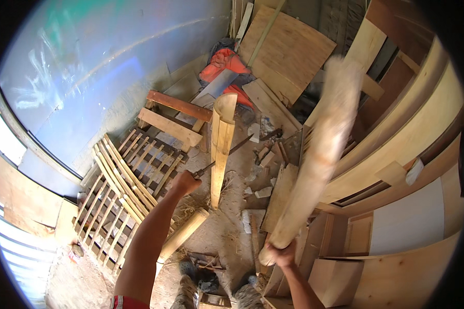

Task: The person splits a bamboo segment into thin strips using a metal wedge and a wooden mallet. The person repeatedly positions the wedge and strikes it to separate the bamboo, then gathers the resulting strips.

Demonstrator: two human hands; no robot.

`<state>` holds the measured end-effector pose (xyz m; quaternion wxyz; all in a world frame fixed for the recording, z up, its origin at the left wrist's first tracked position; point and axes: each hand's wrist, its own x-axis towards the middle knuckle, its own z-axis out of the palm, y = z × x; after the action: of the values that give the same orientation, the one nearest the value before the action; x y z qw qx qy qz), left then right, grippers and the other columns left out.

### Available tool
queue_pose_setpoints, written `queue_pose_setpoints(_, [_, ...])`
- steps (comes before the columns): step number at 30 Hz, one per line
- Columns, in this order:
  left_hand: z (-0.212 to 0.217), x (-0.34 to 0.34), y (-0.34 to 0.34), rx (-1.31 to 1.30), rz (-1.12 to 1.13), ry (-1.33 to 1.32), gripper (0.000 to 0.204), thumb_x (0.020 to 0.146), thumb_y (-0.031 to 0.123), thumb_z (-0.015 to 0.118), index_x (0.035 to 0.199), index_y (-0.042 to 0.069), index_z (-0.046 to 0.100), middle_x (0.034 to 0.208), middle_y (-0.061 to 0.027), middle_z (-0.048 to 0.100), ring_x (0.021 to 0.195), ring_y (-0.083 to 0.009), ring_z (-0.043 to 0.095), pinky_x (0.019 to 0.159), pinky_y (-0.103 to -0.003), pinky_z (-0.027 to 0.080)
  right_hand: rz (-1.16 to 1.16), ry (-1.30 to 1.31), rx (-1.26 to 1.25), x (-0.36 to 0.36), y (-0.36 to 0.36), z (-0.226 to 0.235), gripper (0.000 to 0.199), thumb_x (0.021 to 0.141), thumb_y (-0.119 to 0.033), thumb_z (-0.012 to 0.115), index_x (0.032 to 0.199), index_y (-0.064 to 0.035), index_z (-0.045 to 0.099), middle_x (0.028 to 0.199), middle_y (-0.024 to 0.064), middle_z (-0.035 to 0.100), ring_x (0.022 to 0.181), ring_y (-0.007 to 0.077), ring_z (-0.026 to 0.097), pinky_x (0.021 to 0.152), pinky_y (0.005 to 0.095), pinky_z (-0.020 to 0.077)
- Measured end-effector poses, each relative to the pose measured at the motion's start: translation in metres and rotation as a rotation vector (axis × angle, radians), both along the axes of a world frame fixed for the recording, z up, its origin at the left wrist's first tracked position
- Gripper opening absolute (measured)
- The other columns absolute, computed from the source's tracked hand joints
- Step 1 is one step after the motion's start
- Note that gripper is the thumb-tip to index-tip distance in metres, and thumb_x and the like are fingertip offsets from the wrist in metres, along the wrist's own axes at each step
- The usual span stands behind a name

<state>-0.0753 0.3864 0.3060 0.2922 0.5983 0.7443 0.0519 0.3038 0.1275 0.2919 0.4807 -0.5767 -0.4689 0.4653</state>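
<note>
My left hand [185, 183] is closed around the handle of a long knife [241, 144]. Its dark blade crosses an upright piece of split bamboo [222, 154] and comes out past the right side. A gap runs down the bamboo's length, and its hollow top faces up. Raised on the right is a thick wooden club [312, 167], blurred toward its upper end. My right hand [282, 253] grips the lower end of the club, which is apart from the knife and the bamboo. Below my left hand, a round bamboo pole [183, 237] slants beside my leg.
Slatted bamboo racks [134, 175] lie left, near wooden planks [178, 105]. An orange and dark cloth heap [224, 64] sits at the back by a plywood sheet [293, 46]. Wooden boards and frames [392, 149] crowd the right side. Scraps [263, 191] litter the dirt floor.
</note>
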Motion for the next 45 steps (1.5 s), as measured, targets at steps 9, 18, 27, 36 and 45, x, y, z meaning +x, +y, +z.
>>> queue_pose_setpoints(9, [0.042,0.014,-0.018,-0.057,0.028,-0.016,0.043,0.076,0.037,0.067,0.097,-0.001,0.073,0.09,-0.0253,0.071,0.087,-0.0392,0.07,0.078,-0.047,0.056,0.117,-0.341,-0.481,0.016,-0.05,0.05,0.071,0.062,-0.027,0.087,0.122,0.0007,0.058,0.107,0.0155,0.07,0.097,0.0283,0.068,0.085,0.0378,0.0534])
queue_pose_setpoints(18, [0.02,0.01,-0.019,0.099,0.026,-0.007,0.038,0.072,0.036,0.069,0.081,-0.001,0.073,0.081,-0.0237,0.07,0.08,-0.0377,0.07,0.072,-0.046,0.056,-0.089,0.111,0.294,0.002,0.051,0.1,0.041,0.074,-0.009,0.079,0.11,-0.0017,0.061,0.095,0.0087,0.067,0.088,0.0201,0.065,0.077,0.0363,0.0542])
queue_pose_setpoints(27, [0.046,-0.003,-0.017,-0.049,-0.06,0.036,0.033,0.076,0.028,0.065,0.093,0.001,0.074,0.095,-0.0231,0.071,0.09,-0.0359,0.071,0.078,-0.045,0.056,0.103,-0.262,-0.394,0.02,0.009,0.079,0.058,0.066,-0.02,0.084,0.114,-0.0003,0.06,0.107,0.01,0.067,0.094,0.0237,0.065,0.084,0.0364,0.0528])
queue_pose_setpoints(36, [0.052,-0.007,0.001,-0.023,-0.048,0.048,0.031,0.075,0.026,0.065,0.088,0.0,0.073,0.087,-0.0215,0.071,0.083,-0.0353,0.071,0.074,-0.045,0.056,0.108,-0.111,-0.187,-0.004,0.035,0.038,0.037,0.072,-0.014,0.081,0.102,-0.0009,0.064,0.092,0.0063,0.067,0.081,0.0148,0.064,0.072,0.0319,0.0534])
queue_pose_setpoints(45, [0.05,-0.022,0.024,-0.011,-0.075,0.117,0.028,0.073,0.02,0.064,0.088,-0.002,0.073,0.086,-0.0218,0.071,0.083,-0.0344,0.071,0.071,-0.045,0.057,0.028,-0.114,-0.266,-0.01,0.051,0.114,0.05,0.066,-0.015,0.081,0.109,0.0022,0.062,0.097,0.008,0.067,0.087,0.0167,0.065,0.076,0.0322,0.0527])
